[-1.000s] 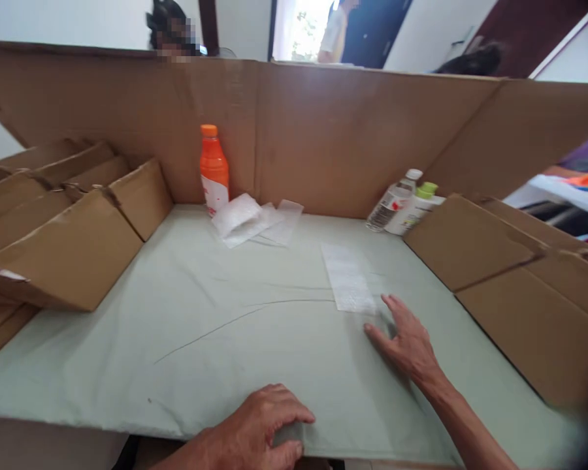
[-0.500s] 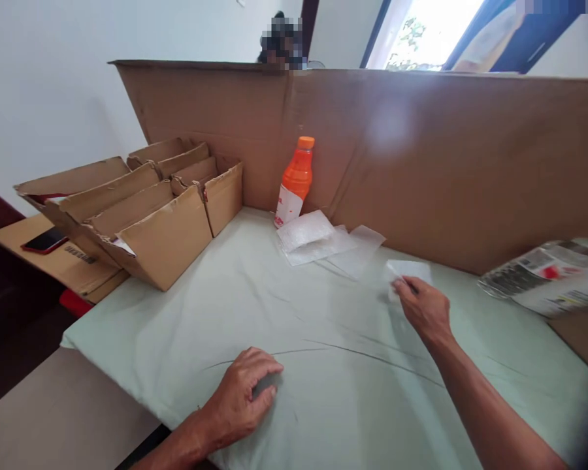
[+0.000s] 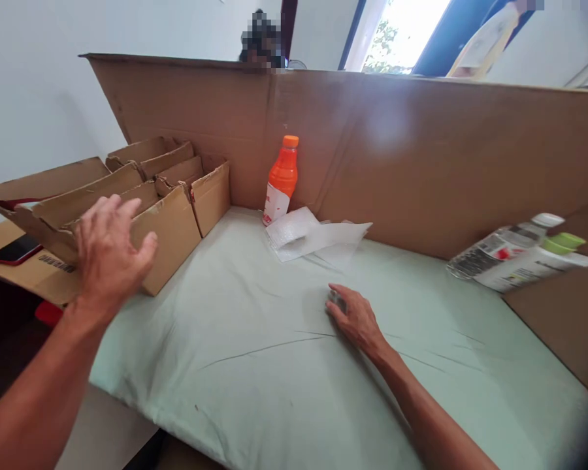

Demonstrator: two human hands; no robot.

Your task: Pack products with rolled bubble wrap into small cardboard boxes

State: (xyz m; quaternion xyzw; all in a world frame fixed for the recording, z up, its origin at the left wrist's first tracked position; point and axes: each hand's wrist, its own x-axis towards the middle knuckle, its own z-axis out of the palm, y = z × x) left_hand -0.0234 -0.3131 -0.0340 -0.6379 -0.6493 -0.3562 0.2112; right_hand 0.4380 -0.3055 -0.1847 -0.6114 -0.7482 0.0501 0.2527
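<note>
Okay, far left: black-screened smartphone [image 3: 14, 250] with red edge, lying on a cardboard flap [image 3: 34, 282]. Left hand [image 3: 112, 251] next, spread wide, thumb well off the fingers, nothing seen in it; it's over the near side of the divided cardboard box [image 3: 176, 230], hiding part of the rim. Can't tell if it touches. Box is open-topped, several compartments, on the bench [image 3: 255, 398], which has a pale green cloth with creases. Cardboard screen [image 3: 421, 156] runs along the back; 1 person's head [image 3: 261, 42] shows above it. Orange-capped bottle [image 3: 280, 181] leans slightly, just behind the bubble-wrap pouches [image 3: 294, 234], which lie overlapped mid-bench near the screen. Right hand [image 3: 355, 318] is low over the cloth, nearer than the pouches and apart from them; fingers curled, thumb and forefinger slightly parted, grey patch between, can't tell if held or shadow. Far right: clear water bottle [image 3: 500, 249] and white tube [image 3: 524, 266] with green cap, both tilted, beside a 2nd cardboard box [image 3: 561, 313].
</note>
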